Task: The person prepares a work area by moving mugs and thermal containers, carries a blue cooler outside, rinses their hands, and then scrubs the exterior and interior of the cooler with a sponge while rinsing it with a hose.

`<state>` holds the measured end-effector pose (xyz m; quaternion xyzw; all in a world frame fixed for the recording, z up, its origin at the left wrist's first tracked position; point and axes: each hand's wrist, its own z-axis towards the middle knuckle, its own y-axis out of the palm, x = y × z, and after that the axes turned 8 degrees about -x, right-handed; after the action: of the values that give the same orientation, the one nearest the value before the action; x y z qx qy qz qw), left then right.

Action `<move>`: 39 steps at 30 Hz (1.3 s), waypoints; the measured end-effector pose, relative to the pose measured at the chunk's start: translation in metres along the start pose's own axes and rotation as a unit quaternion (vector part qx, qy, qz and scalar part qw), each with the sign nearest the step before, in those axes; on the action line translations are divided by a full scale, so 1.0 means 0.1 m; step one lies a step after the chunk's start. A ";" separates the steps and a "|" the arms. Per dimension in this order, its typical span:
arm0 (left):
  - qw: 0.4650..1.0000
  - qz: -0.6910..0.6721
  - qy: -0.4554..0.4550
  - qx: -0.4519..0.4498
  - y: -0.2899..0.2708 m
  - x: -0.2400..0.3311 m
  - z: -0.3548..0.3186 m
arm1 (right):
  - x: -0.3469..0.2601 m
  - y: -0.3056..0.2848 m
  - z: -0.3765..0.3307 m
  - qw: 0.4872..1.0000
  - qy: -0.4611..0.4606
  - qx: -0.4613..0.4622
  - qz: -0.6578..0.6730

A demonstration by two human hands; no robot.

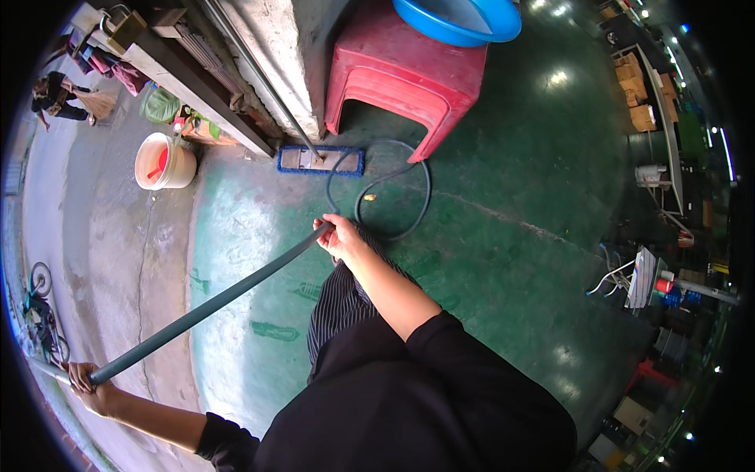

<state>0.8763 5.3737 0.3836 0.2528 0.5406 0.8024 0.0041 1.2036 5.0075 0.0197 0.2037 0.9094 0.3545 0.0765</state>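
A dark grey-green hose (212, 304) stretches slantwise between my two hands. My left hand (93, 393), far out at the lower left, is closed around its thicker-looking stretch. A pale streak runs beyond that hand; I cannot tell whether it is water or something behind. My right hand (340, 236), near the middle, grips the hose with bent fingers. Past my right hand the hose drops to the green floor (503, 299) and lies in loose loops by a red plastic stool (417, 67). One loop passes over the blue-fringed head of a flat mop (295, 160).
A blue basin (507, 30) rests on the stool. The mop leans along a wall post. A white bucket (182, 169) holding a red scoop (162, 160) stands left, near plants. Outside are a person (63, 98) and a bicycle (49, 315). Shelves with cardboard boxes (631, 79) line the right.
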 end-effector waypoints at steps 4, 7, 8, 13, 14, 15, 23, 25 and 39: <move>0.990 0.091 0.095 0.044 -0.42 0.80 0.00 | -0.02 0.06 0.16 0.998 -0.059 -0.019 -0.030; 0.984 0.098 0.146 -0.015 -0.68 1.37 -0.22 | -0.13 0.29 0.29 0.991 -0.088 0.021 0.099; 0.974 0.133 0.172 0.058 -0.67 1.41 -0.30 | -0.24 0.21 0.38 0.984 -0.104 0.029 0.144; 0.896 0.288 0.200 0.271 -1.00 2.11 -0.76 | -0.88 -0.41 0.62 0.941 -0.242 0.057 0.230; 0.884 0.304 0.201 0.293 -1.10 2.13 -0.86 | -1.08 -0.80 0.57 0.956 -0.212 -0.052 0.194; 0.866 0.327 0.205 0.319 -1.17 2.15 -1.03 | -1.13 -0.77 0.49 0.943 -0.248 0.046 0.219; 0.772 0.429 0.123 0.454 -1.80 1.46 -2.05 | -1.65 -0.22 0.28 0.970 -0.222 0.052 -0.082; 0.756 0.442 0.102 0.471 -1.88 1.32 -2.23 | -1.63 0.27 0.22 0.952 -0.237 0.005 -0.194; 0.697 0.506 0.101 0.498 -2.65 2.34 -2.92 | -1.08 2.39 -0.45 0.790 -0.104 -0.238 -0.555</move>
<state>0.4812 5.2969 0.1630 0.3710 0.6489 0.3174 -0.5835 1.3636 5.0929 0.2139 -0.3251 0.7392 0.4331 0.4004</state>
